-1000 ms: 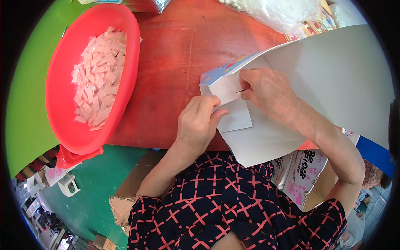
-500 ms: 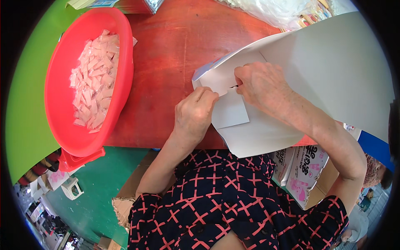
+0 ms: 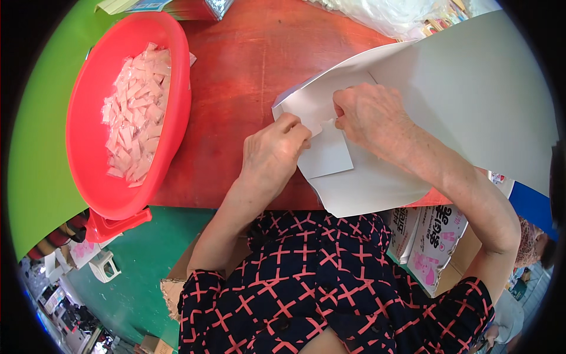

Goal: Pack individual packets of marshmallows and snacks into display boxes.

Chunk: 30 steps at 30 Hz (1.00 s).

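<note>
left grip [image 3: 274,150] and right grip [image 3: 374,118] pinch carton [image 3: 377,187] (long axis slanting up-right).

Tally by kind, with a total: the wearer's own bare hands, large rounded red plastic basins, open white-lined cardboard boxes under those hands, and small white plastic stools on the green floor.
Bare left hand and right hand: 2
Rounded red plastic basin: 1
White-lined cardboard box: 1
Small white plastic stool: 1
Total: 5

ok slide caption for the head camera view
Left hand and right hand pinching at white flaps of a part-folded cardboard box, red table, red plastic basin of pink packets nearby.
</note>
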Available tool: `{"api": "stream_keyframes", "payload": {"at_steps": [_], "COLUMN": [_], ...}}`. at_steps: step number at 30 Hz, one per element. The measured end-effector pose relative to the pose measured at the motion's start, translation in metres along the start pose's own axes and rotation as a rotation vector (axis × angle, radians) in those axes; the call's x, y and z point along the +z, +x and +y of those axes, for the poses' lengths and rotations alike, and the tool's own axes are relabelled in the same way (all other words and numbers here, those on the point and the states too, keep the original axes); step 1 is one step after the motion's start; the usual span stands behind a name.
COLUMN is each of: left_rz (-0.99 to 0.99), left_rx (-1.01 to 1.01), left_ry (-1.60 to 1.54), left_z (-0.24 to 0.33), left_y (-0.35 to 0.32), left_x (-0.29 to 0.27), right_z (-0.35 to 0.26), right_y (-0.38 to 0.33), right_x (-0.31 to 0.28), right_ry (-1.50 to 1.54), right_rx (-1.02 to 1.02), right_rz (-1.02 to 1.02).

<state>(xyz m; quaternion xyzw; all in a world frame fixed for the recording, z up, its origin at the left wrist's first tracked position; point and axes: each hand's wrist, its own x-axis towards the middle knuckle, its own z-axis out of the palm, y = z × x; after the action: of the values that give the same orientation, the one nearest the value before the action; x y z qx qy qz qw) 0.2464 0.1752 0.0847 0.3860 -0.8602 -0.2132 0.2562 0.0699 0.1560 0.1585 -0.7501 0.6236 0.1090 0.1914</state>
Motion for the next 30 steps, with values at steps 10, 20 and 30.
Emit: {"api": "stream_keyframes", "payload": {"at_steps": [10,20,30], "left_rz": [0.055,0.009,-0.115], "left_rx": [0.042,0.133,0.188], "left_ry": [-0.005,0.082,0.225], "left_z": [0.002,0.003,0.027], "left_y": [-0.002,-0.003,0.016], "left_x": [0.003,-0.005,0.003], "right_z": [0.005,-0.015,0.041], "right_y": [-0.001,-0.068,-0.175], "right_x": [0.006,-0.048,0.010], "right_ry": [0.064,0.356,0.782], "right_rx": [-0.054,-0.329,-0.087], "right_rz": [0.081,0.255,0.836]}}
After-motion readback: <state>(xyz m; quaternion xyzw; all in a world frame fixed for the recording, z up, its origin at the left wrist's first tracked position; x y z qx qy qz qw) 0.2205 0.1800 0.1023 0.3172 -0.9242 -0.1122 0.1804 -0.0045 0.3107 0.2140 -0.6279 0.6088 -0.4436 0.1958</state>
